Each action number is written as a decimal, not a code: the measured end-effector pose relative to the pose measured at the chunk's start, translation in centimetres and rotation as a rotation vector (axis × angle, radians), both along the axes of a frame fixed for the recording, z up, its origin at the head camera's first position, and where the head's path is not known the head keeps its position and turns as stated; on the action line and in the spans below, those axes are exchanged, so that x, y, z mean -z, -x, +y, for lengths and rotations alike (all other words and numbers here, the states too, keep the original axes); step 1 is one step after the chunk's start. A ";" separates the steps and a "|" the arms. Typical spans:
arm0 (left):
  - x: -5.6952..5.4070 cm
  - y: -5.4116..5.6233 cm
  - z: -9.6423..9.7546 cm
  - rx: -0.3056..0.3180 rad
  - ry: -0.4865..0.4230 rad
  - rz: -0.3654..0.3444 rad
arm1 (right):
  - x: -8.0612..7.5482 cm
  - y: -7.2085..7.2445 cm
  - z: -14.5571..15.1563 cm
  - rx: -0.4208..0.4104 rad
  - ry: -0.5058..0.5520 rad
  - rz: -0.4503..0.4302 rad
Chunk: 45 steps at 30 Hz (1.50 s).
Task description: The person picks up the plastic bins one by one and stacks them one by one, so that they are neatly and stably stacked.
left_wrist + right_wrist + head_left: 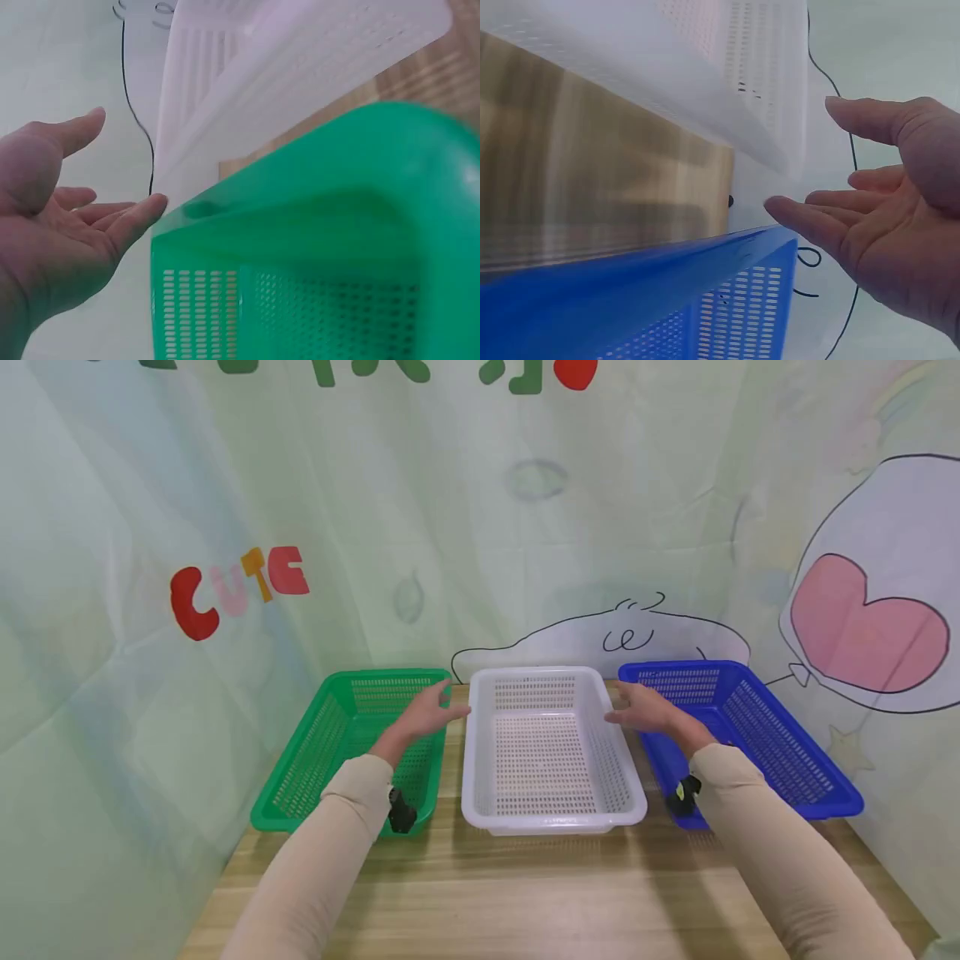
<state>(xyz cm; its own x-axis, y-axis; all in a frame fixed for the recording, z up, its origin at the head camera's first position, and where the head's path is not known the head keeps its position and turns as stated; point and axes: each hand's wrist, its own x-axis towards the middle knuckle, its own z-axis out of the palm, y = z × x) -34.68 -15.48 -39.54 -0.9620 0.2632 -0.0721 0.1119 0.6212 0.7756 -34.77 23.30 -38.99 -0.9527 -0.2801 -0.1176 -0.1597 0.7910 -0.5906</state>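
Note:
A white perforated plastic basket [555,820] stands on the table between both hands. My left hand [429,712] hovers by its left rim, over the right edge of a green basket [264,810]; its fingers are extended and hold nothing. On the other side, my right hand [642,708] is beside the white basket's right rim, above the left edge of a blue basket [843,797]. In the right wrist view its fingers [810,225] are spread loosely, thumb apart, with nothing in the palm. The left wrist view shows the left fingertips [155,204] right at the green rim.
The wooden table [525,893] extends in front of the three baskets, which stand in a row with narrow gaps. Behind them hangs a pale printed curtain [420,527] with cartoon drawings and letters. A small dark device [401,814] is worn at the left wrist, another [684,795] at the right.

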 end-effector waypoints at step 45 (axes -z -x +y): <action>4.2 -7.7 4.2 -0.180 -0.617 -0.390 | 5.6 -8.3 0.5 0.086 0.749 -0.395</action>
